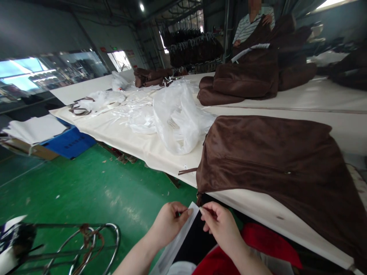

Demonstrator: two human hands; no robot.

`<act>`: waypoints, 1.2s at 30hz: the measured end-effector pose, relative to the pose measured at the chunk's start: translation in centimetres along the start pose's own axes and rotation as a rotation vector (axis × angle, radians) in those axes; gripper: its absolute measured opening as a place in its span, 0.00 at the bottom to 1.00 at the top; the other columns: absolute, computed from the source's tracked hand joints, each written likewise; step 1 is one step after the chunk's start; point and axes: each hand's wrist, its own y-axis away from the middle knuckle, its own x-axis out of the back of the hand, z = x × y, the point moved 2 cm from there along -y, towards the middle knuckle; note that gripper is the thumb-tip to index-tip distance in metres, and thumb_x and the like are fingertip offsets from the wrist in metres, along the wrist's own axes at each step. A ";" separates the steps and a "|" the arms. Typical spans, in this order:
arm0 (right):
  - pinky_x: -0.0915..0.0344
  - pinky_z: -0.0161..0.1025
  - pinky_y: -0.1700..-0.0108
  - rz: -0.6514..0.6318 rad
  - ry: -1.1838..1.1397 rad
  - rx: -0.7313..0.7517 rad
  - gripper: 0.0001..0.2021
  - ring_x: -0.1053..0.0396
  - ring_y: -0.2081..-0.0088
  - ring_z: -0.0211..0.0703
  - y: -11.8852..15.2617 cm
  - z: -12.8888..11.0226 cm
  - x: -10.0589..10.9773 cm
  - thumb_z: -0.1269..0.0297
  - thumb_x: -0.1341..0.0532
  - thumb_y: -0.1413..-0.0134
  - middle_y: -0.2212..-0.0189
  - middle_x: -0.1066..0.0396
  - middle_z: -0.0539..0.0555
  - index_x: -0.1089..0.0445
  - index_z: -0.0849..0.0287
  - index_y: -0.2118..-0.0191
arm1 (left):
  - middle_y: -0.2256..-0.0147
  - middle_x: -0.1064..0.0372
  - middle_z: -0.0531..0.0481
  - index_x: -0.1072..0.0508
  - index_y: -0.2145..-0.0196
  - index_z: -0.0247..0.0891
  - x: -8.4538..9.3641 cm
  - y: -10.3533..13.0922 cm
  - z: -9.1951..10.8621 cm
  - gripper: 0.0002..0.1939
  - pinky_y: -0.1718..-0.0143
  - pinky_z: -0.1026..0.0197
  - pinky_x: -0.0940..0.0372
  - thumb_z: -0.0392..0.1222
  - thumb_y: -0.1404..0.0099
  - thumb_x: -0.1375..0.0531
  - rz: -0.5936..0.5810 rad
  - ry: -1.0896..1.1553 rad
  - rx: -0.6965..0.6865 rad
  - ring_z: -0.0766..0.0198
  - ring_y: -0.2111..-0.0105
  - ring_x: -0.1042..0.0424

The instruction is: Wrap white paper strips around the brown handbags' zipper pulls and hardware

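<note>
Green floor (114, 183) stretches beside one cream table (163, 156). Near one large brown bag (258, 152), the left hand (170, 225) and right hand (222, 225), close together, pinch one narrow, flat, whitish strip (175, 245) by its end.

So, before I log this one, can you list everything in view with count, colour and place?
White strip: one, white, between the hands
Large bag: one, brown, near table edge, right
Stacked bags: several, brown, behind it
Far bags: several, brown, table's far end
Clear plastic: several pieces, whitish, mid-table
Table surface: at least one, off-white, centre to right
Blue box: one, blue, left
Sheets: stack, white, beside box
Metal frame: one, silvery, lower left
Hanging items: many, dark, back
Co-worker: one, striped top, upper right
Floor: one, green, left
Left hand: one, bare, gripping strip
Right hand: one, bare, pinching strip's end
</note>
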 end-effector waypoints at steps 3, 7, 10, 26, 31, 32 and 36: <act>0.38 0.32 0.79 -0.003 -0.005 -0.025 0.21 0.30 0.79 0.38 -0.2 0.2 0.1 0.44 0.45 0.44 0.73 0.27 0.53 0.30 0.59 0.65 | 0.80 0.49 0.55 0.39 0.82 0.36 0.0 -0.5 0.4 0.22 0.75 0.65 0.51 0.52 0.35 0.48 0.004 -0.005 -0.014 0.68 0.77 0.47; 0.41 0.31 0.81 -0.038 0.007 -0.045 0.23 0.31 0.81 0.37 -0.3 0.5 0.3 0.42 0.45 0.45 0.74 0.27 0.53 0.31 0.60 0.67 | 0.80 0.50 0.56 0.38 0.82 0.36 -0.3 -1.2 0.6 0.22 0.76 0.65 0.52 0.50 0.35 0.48 0.000 -0.019 -0.037 0.69 0.77 0.48; 0.41 0.30 0.80 -0.055 0.011 -0.020 0.22 0.31 0.81 0.36 -0.3 0.3 0.4 0.43 0.45 0.44 0.74 0.27 0.53 0.31 0.60 0.68 | 0.81 0.51 0.56 0.37 0.82 0.35 -0.5 -1.5 0.8 0.22 0.77 0.65 0.53 0.50 0.35 0.48 -0.003 -0.012 -0.017 0.70 0.78 0.50; 0.40 0.31 0.79 -0.038 0.123 -0.049 0.11 0.31 0.83 0.36 -2.1 -0.4 0.9 0.59 0.45 0.47 0.80 0.28 0.49 0.33 0.58 0.75 | 0.71 0.28 0.48 0.30 0.68 0.38 -1.6 -1.5 1.6 0.14 0.69 0.65 0.42 0.34 0.33 0.53 0.088 -0.315 -0.114 0.62 0.71 0.28; 0.40 0.30 0.81 -0.038 0.142 -0.075 0.10 0.30 0.82 0.37 -3.1 -0.4 0.9 0.61 0.45 0.47 0.80 0.28 0.49 0.33 0.58 0.76 | 0.68 0.26 0.43 0.29 0.65 0.38 -2.1 -1.7 1.9 0.16 0.67 0.62 0.39 0.36 0.30 0.56 0.136 -0.386 -0.060 0.58 0.67 0.26; 0.40 0.30 0.81 -0.034 0.150 -0.079 0.10 0.30 0.83 0.37 -3.3 -0.3 0.9 0.61 0.45 0.48 0.80 0.28 0.50 0.33 0.58 0.76 | 0.68 0.26 0.43 0.29 0.65 0.38 -2.2 -1.8 1.9 0.16 0.67 0.62 0.39 0.37 0.30 0.56 0.137 -0.370 -0.050 0.59 0.67 0.26; 0.40 0.30 0.81 0.002 0.180 -0.107 0.10 0.30 0.83 0.37 -4.1 0.1 1.0 0.62 0.45 0.49 0.80 0.27 0.51 0.31 0.59 0.75 | 0.68 0.25 0.44 0.28 0.67 0.39 -2.6 -2.1 1.8 0.18 0.69 0.62 0.40 0.41 0.29 0.56 0.173 -0.347 -0.031 0.59 0.69 0.26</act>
